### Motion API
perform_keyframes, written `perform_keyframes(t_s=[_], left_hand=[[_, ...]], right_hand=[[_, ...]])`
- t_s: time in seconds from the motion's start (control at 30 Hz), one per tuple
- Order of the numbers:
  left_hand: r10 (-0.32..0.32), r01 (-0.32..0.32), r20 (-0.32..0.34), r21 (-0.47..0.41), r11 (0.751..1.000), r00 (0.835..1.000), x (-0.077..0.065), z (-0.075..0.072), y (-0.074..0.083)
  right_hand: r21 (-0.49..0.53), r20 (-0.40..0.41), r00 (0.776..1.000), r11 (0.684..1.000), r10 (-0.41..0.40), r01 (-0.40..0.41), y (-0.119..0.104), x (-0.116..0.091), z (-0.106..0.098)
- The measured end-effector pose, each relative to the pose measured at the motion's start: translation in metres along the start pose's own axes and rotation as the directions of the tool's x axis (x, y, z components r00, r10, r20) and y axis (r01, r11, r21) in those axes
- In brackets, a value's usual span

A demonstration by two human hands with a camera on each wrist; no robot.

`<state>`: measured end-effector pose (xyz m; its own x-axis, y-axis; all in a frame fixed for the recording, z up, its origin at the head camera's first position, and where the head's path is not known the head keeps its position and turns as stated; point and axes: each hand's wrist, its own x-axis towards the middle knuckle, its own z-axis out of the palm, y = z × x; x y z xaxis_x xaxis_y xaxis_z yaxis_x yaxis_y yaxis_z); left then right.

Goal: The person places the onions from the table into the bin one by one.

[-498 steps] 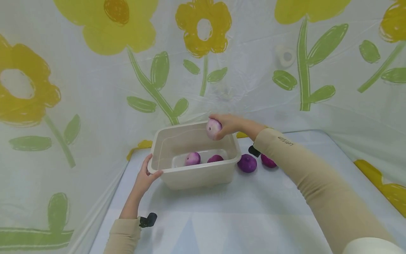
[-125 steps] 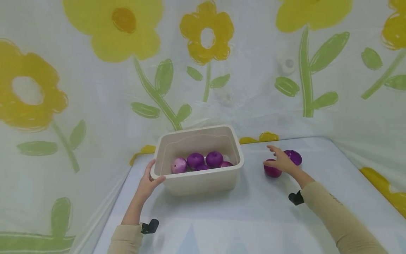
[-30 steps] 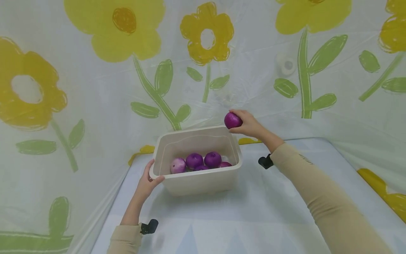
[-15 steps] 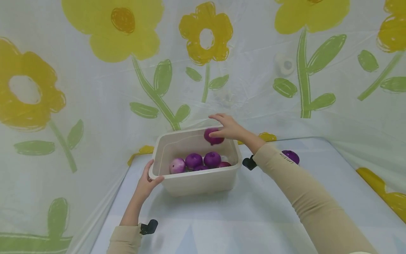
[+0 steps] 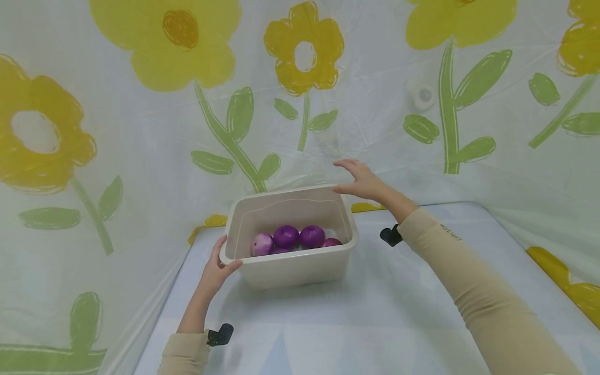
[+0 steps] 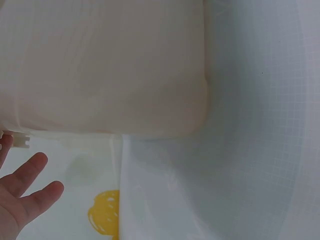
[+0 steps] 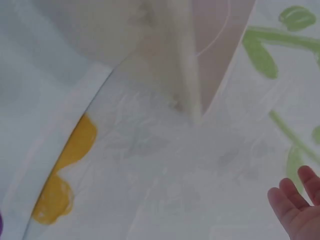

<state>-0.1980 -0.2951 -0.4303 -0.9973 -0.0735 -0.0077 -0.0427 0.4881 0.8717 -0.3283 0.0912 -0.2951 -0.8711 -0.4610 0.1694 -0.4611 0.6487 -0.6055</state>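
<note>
A cream plastic tub (image 5: pixel 300 271) stands on the table in the head view, with several purple onions (image 5: pixel 286 237) lying inside. One onion (image 5: pixel 261 244) at the left is paler, and the front wall partly hides the lower ones. My left hand (image 5: pixel 216 268) holds the tub's front left corner, thumb over the rim and fingers along the side. Spread fingers (image 6: pixel 42 200) of that hand show in the left wrist view. My right hand (image 5: pixel 361 182) is above the tub's back right corner, fingers apart and nothing in them.
A white cloth (image 5: pixel 375 120) printed with yellow flowers hangs behind and beside the table (image 5: pixel 375 312). At the left edge of the right wrist view shows a sliver of a purple onion (image 7: pixel 1 225). The right sleeve (image 5: pixel 469 281) crosses the table's right side.
My right hand has let an onion go into the tub and has drawn back right and up. Onions inside have shifted slightly. My left hand has stayed at the corner.
</note>
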Motion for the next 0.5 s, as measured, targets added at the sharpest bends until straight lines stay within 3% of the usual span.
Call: perform_keyframes(t_s=[0.3, 0.5], left_hand=[[0.001, -0.001, 0.007, -0.034, 0.999, 1.0, 0.0, 0.0, 0.0], [0.013, -0.012, 0.011, -0.052, 0.999, 1.0, 0.0, -0.001, 0.0]], right_hand=[[-0.025, -0.027, 0.989, 0.989, 0.145, -0.146, 0.075, -0.038, -0.034], [-0.029, -0.022, 0.978, 0.977, 0.209, -0.21, 0.135, -0.074, -0.039]])
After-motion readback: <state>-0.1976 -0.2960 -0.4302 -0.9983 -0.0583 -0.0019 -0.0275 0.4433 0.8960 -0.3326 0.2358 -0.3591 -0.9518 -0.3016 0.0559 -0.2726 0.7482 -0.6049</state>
